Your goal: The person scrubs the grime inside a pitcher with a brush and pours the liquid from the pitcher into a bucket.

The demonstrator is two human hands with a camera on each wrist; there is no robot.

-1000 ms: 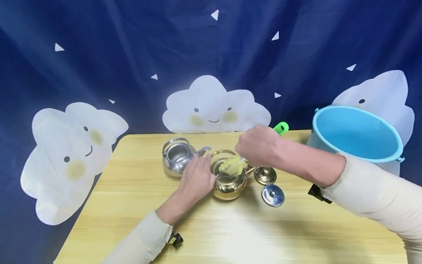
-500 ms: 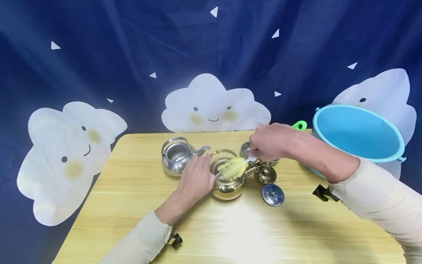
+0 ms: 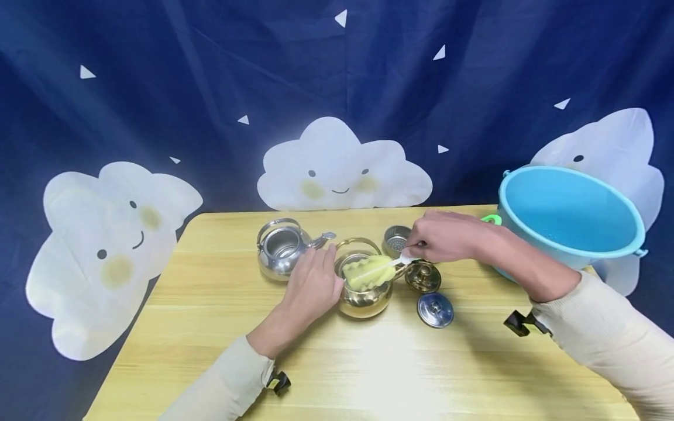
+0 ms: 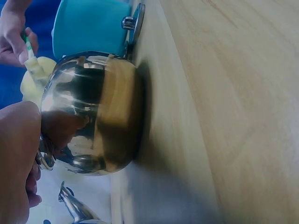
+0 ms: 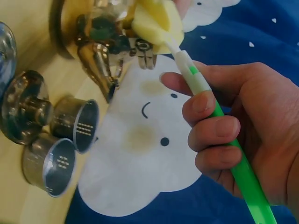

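Observation:
My left hand [image 3: 314, 276] grips the left side of a gold teapot [image 3: 365, 301], by the foot of its raised handle; in the left wrist view the hand covers part of the grip. My right hand [image 3: 444, 237] holds a sponge bottle brush [image 5: 243, 172] by its green handle, fingers wrapped round it. The brush's yellow sponge head [image 3: 367, 273] lies tilted in the lidless mouth of the gold teapot. Left of it stands a silver teapot [image 3: 284, 263], also lidless, its spout close to my left fingers.
Right of the gold teapot lie a gold lid [image 3: 423, 277] and a silver lid [image 3: 436, 310]. Two metal strainers [image 5: 77, 123] stand behind them. A blue bucket [image 3: 574, 213] stands at the table's back right, against a cloud-patterned curtain [image 3: 295, 76].
My right hand has moved right and slightly down, drawing the brush lower and flatter over the gold teapot's mouth. A strainer has come into sight. My left hand stays where it was.

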